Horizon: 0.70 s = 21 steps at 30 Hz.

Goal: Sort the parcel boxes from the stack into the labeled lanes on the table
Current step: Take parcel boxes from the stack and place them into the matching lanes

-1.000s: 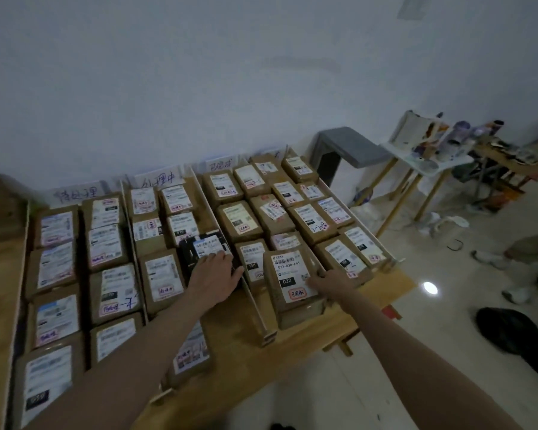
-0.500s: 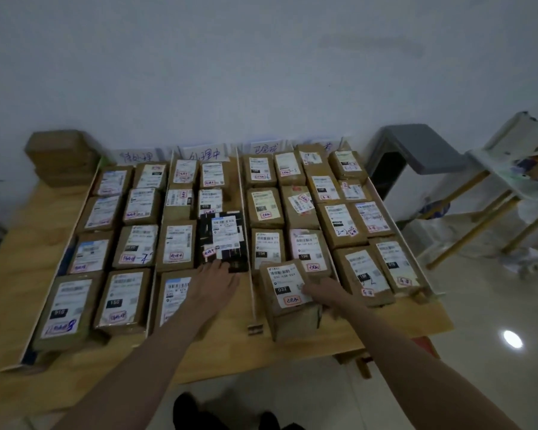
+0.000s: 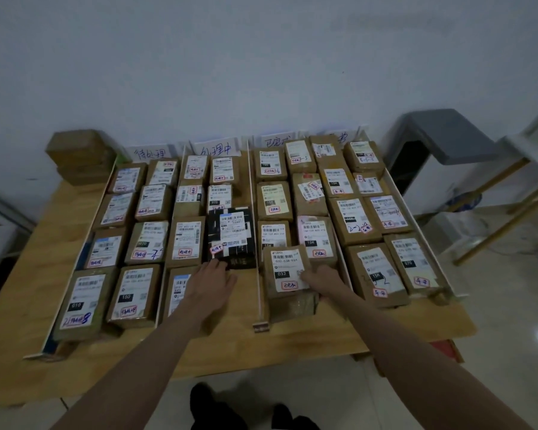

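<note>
Four lanes [image 3: 251, 193] — parcel boxes [image 3: 274, 200] inside

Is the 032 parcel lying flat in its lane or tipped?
Tipped. The 032 parcel leans up on the box behind it, its label face tilted toward the camera, while the right hand holds its side.

Table [image 3: 19, 321] w/ parcel boxes in lanes split by white dividers [image 3: 259, 274]. Left hand [image 3: 210, 282] flat, fingertips touching black parcel [image 3: 232, 235] in 2nd lane. Right hand [image 3: 322, 279] on right edge of tilted box marked 032 [image 3: 288, 274], 3rd lane. Small stack of boxes [image 3: 81, 155] at back-left corner.
</note>
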Each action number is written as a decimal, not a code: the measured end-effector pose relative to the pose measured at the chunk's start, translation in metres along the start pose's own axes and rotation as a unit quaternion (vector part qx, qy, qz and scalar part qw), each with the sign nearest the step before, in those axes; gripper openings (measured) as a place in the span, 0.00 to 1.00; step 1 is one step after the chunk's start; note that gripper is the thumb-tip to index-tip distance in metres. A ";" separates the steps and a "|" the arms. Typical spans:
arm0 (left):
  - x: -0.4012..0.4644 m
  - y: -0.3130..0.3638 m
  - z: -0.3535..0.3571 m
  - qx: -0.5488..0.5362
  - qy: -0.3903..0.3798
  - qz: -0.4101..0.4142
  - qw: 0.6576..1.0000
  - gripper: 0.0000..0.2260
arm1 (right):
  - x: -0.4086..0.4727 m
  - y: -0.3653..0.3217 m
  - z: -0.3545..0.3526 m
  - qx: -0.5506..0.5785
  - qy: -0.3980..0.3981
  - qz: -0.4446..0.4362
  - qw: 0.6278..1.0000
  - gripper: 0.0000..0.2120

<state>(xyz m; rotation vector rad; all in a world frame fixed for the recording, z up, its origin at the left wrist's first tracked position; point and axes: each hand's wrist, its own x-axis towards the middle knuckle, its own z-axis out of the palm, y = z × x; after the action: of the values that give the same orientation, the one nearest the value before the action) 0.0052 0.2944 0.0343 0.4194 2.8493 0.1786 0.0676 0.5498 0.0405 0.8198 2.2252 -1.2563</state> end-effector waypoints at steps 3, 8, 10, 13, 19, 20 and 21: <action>0.001 0.002 0.002 0.008 -0.009 0.007 1.000 0.20 | 0.000 0.006 0.003 0.004 0.010 -0.007 1.000 0.17; 0.005 0.009 0.006 0.017 -0.024 0.017 0.999 0.22 | -0.011 0.008 0.001 -0.086 0.008 -0.012 0.996 0.20; 0.006 0.010 0.008 0.020 -0.033 0.020 0.999 0.22 | -0.008 0.011 0.002 -0.095 0.000 -0.012 0.995 0.19; 0.008 0.010 0.006 0.021 -0.032 0.025 0.999 0.22 | 0.003 0.014 0.005 -0.077 0.009 0.004 0.997 0.19; 0.005 -0.001 0.002 0.022 -0.025 0.019 0.999 0.21 | 0.018 0.020 0.019 -0.037 0.009 -0.011 0.999 0.16; 0.004 -0.002 0.002 0.024 -0.024 0.017 0.999 0.21 | 0.019 0.021 0.022 -0.031 0.011 -0.009 0.999 0.15; 0.004 -0.004 0.001 0.028 -0.024 0.016 0.999 0.21 | 0.021 0.022 0.025 -0.017 0.015 -0.005 1.000 0.14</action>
<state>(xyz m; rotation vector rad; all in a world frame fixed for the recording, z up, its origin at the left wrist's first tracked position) 0.0009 0.2919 0.0319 0.4752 2.8068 0.0928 0.0701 0.5428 0.0020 0.8194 2.2708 -1.2156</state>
